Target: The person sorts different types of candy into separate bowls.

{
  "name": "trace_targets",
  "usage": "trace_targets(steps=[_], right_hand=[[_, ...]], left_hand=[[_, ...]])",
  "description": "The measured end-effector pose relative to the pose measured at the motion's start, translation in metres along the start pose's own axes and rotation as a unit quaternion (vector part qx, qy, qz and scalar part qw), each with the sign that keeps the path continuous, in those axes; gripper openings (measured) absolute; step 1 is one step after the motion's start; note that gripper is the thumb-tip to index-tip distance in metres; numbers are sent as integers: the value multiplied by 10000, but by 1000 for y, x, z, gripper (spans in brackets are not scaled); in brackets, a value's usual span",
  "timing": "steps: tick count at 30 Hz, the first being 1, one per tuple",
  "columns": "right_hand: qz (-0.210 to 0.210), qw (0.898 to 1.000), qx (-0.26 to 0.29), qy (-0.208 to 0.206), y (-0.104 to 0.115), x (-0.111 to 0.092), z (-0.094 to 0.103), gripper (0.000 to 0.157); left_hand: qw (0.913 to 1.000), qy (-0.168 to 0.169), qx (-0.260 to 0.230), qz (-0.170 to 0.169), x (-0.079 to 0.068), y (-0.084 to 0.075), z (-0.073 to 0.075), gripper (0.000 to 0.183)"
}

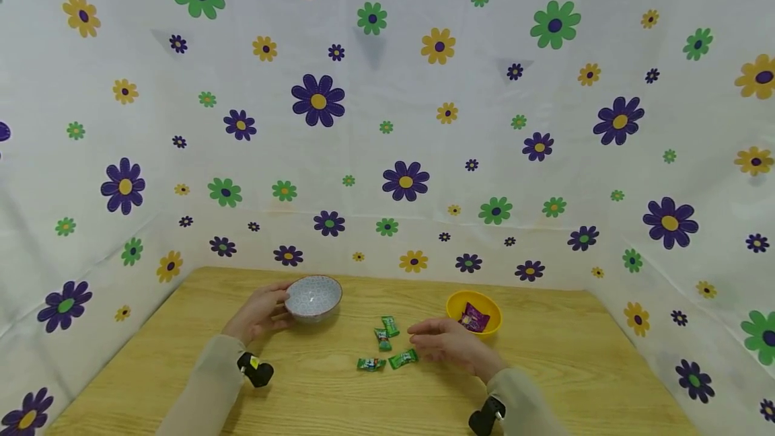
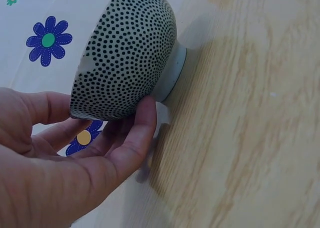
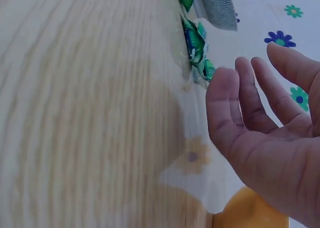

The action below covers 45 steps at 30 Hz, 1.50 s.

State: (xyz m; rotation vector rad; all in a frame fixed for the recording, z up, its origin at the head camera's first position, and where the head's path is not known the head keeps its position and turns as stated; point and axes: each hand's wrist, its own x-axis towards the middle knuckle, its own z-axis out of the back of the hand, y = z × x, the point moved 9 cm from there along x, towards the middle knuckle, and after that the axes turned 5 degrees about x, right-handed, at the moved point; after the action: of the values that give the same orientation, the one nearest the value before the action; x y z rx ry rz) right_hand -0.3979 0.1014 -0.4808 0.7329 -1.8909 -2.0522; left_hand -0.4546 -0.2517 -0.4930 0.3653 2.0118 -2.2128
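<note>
My left hand (image 1: 262,311) grips the side of a small bowl (image 1: 313,297). Its outside is covered in dark dots (image 2: 122,53), and its foot is at the tabletop. In the left wrist view, the left hand (image 2: 75,153) has one digit passing behind the rim and other fingers against the outer wall. My right hand (image 1: 451,345) is empty, its fingers loosely bent, between several green-wrapped candies (image 1: 383,340) and a yellow bowl (image 1: 496,315). Purple-wrapped candy (image 1: 475,318) lies in the yellow bowl. The right wrist view shows the right hand (image 3: 270,123) beside green wrappers (image 3: 195,43).
A light wooden table (image 1: 315,395) carries everything. White sheeting with printed flowers (image 1: 363,153) hangs behind it and along both sides. A black wrist camera is strapped to each sleeve, left camera (image 1: 257,370) and right camera (image 1: 486,416).
</note>
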Motion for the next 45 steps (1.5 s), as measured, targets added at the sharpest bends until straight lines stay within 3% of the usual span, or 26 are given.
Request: trace_targets(steps=[5, 15, 32, 45], right_hand=[[-10, 9960, -877, -185, -3, 6, 1, 35], [4, 9791, -2003, -338, 3, 14, -11, 21], [370, 9621, -2657, -488, 7, 18, -22, 10], [406, 9580, -2816, -349, 8, 12, -21, 6]], left_hand=[[10000, -13, 26, -12, 2, -1, -2, 52], [10000, 35, 62, 5, 1, -1, -3, 53], [9998, 85, 159, -102, 1, 0, 0, 53], [9996, 110, 264, -73, 0, -3, -4, 54]])
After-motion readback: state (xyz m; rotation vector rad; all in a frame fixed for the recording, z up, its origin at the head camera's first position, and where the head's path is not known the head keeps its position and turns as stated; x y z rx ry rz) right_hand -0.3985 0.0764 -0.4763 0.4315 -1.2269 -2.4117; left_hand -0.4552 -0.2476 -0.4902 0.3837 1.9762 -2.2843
